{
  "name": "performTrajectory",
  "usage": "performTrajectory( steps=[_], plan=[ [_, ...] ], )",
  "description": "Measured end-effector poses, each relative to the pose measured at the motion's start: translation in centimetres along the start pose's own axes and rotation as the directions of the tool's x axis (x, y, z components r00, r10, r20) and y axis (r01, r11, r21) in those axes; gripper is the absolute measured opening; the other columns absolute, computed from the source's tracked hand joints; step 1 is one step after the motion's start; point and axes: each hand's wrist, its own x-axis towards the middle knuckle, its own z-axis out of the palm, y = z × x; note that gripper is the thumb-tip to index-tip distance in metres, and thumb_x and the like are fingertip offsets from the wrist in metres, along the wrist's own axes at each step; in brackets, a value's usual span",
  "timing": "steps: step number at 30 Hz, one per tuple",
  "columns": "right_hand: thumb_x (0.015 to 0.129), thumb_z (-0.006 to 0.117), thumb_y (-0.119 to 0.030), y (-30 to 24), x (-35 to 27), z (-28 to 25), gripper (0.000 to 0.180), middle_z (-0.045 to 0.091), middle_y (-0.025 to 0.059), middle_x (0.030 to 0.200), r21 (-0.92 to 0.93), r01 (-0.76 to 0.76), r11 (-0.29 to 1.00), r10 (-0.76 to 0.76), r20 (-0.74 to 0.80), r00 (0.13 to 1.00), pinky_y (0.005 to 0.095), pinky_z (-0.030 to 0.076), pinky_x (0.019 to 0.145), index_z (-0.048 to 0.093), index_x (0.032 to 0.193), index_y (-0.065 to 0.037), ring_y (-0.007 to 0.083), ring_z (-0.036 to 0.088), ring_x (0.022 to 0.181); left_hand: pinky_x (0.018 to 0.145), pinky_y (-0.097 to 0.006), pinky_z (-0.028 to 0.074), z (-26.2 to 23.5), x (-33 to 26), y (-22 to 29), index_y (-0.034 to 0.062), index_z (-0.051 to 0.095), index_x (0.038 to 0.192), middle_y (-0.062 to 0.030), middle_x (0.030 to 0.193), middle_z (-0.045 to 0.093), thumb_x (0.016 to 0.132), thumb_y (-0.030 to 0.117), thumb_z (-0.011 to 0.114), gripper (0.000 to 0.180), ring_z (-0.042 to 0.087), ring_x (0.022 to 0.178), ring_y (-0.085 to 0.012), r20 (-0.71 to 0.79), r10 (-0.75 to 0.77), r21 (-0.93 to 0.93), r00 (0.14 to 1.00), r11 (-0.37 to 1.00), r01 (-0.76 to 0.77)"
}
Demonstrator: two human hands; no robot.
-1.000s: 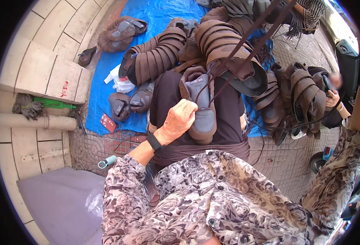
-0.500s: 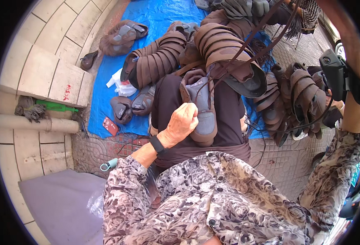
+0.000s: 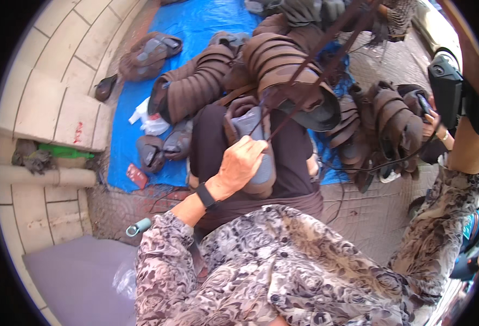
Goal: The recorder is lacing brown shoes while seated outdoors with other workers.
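A brown and grey lace-up shoe (image 3: 264,182) lies across my lap, its toe pointing toward me. Over its middle is my left hand (image 3: 241,163), closed, with the fingertips pinched at a dark shoelace (image 3: 283,120). Brown lace strands run from the shoe up to the top right, stretched and blurred. My right forearm (image 3: 467,149) is raised at the right rim, and its hand lies beyond the picture. Part of the shoe is hidden under my left hand.
Nested rows of brown shoe uppers (image 3: 198,81) lie on a blue sheet (image 3: 125,127), with more stacked uppers (image 3: 394,117) at the right. Another person's hand (image 3: 430,124) touches those. A red phone-like object (image 3: 137,176) and a white plastic bag (image 3: 153,124) lie left, near a tiled wall (image 3: 44,103).
My left hand has gone from a fist beside the shoe's tongue to fingers reaching across it at the lace. The whole view has shifted slightly, with things appearing further left.
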Motion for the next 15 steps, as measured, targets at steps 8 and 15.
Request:
performTrajectory(
  steps=[8,15],
  plan=[
    [0.090,0.049,-0.013,-2.5,-2.0,-2.4,0.024,0.044,-0.0003,0.067,-0.003,-0.026,1.000,0.026,-0.032,0.999,0.0252,0.035,0.064,0.050,0.109,0.002,0.0119,0.042,0.068,0.062,-0.034,0.045,1.3,1.3,0.5,0.0047,0.048,0.076,-0.0084,0.067,0.047,0.068,-0.001,0.055,0.012,0.049,0.066,-0.0250,0.001,0.112,0.010,0.994,0.994,-0.112],
    [0.090,0.049,-0.012,-2.7,-2.5,-4.1,0.024,0.044,-0.0002,0.068,0.072,-0.023,0.997,0.024,-0.023,0.999,0.0254,0.035,0.066,0.049,0.109,0.003,0.0123,0.042,0.070,0.077,-0.034,0.050,-0.8,-0.6,2.2,0.0005,0.056,0.090,-0.0116,0.093,0.059,0.070,0.004,0.061,0.021,0.060,0.087,-0.0251,0.162,0.307,-0.047,0.938,0.952,-0.304]
  ],
)
